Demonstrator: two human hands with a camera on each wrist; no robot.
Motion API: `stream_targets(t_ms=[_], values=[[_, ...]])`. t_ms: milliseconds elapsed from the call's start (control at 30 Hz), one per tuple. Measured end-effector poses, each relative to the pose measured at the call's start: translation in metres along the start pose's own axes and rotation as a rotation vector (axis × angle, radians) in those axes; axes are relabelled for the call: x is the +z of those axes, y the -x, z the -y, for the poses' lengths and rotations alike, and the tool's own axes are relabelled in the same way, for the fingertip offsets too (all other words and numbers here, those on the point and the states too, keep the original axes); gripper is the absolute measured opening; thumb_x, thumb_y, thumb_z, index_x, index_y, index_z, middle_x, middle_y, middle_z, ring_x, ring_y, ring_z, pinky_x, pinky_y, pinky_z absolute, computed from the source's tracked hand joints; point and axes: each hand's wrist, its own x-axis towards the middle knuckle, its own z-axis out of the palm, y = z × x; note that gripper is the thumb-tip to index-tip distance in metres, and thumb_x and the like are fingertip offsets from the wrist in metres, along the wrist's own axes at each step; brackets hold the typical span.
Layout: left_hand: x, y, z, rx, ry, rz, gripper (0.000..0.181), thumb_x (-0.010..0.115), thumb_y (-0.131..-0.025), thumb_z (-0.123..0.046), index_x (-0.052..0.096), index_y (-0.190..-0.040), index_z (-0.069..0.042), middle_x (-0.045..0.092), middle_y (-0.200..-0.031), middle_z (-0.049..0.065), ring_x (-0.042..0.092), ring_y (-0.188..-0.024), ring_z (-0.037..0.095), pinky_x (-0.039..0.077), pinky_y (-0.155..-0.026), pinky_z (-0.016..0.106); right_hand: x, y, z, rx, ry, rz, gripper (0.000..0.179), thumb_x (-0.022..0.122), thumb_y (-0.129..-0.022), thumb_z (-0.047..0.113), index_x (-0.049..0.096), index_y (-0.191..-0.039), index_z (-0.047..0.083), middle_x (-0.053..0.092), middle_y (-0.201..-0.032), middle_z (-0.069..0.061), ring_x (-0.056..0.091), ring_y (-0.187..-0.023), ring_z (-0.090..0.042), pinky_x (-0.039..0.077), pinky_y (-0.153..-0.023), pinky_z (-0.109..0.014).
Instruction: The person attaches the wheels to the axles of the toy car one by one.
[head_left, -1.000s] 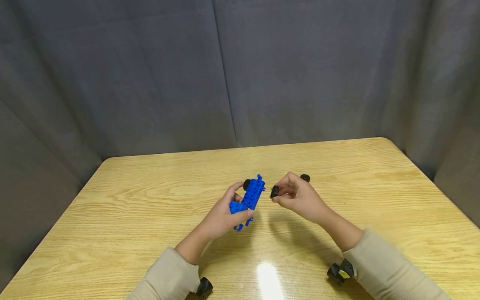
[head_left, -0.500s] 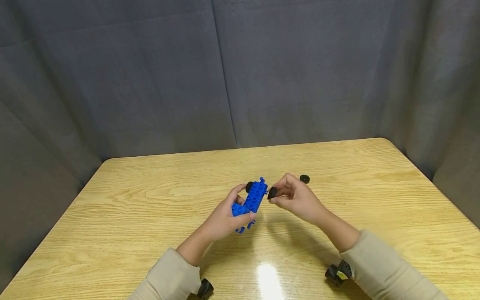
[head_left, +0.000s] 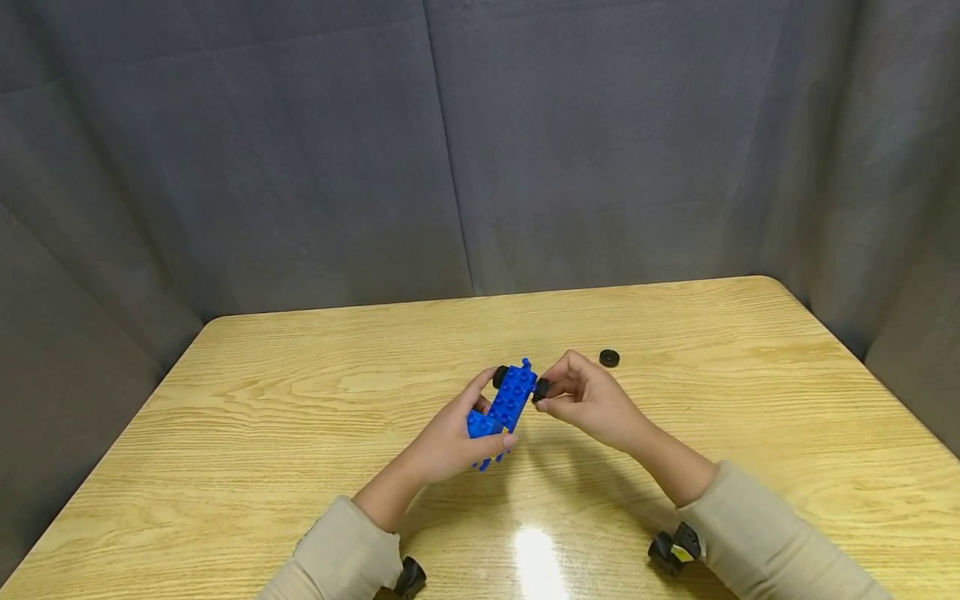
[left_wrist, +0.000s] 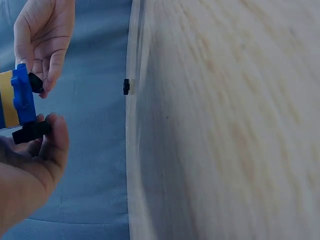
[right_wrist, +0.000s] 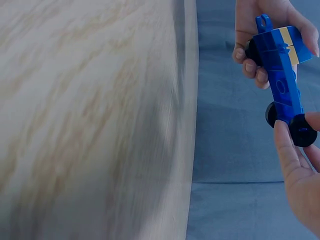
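My left hand grips a blue toy car made of studded building blocks, with a yellow band near the held end. It is held above the table, tilted, its hooked end pointing away. Black wheels sit on the car's left side; one wheel shows at the far end in the right wrist view. Between thumb and fingers my right hand pinches another black wheel, right at the car's right side by the far end. In the right wrist view that wheel overlaps the car's corner.
A loose black wheel lies flat on the wooden table, beyond the right hand. Dark grey curtains stand behind and at both sides of the table. Black wrist cameras hang below the sleeves near the table's front.
The right hand has moved slightly left, bringing its wheel from a gap away up to the car's side. The left hand and car have shifted a little right and nearer.
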Motion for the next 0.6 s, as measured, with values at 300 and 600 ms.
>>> stream_targets(t_ms=[300, 600], values=[[-0.0033, 0.0035, 0.0019, 0.010, 0.067, 0.117, 0.071, 0.048, -0.088, -0.035, -0.001, -0.139, -0.026, 0.034, -0.109, 0.012, 0.047, -0.096, 0.022, 0.043, -0.076, 0.033, -0.0007, 0.0015, -0.0008, 0.014, 0.006, -0.005, 0.022, 0.059, -0.079, 0.000, 0.045, -0.095, -0.004, 0.054, -0.086, -0.014, 0.056, -0.083, -0.023, 0.047, -0.067, -0.028], [-0.0063, 0.0051, 0.0004, 0.000, 0.202, 0.203, 0.069, 0.045, -0.090, -0.027, -0.004, -0.138, -0.028, 0.034, -0.111, 0.016, 0.047, -0.097, 0.024, 0.041, -0.080, 0.035, -0.0009, 0.0018, -0.0011, 0.021, 0.012, -0.004, 0.022, 0.059, -0.079, 0.000, 0.045, -0.096, -0.004, 0.054, -0.087, -0.014, 0.055, -0.084, -0.024, 0.047, -0.067, -0.028]])
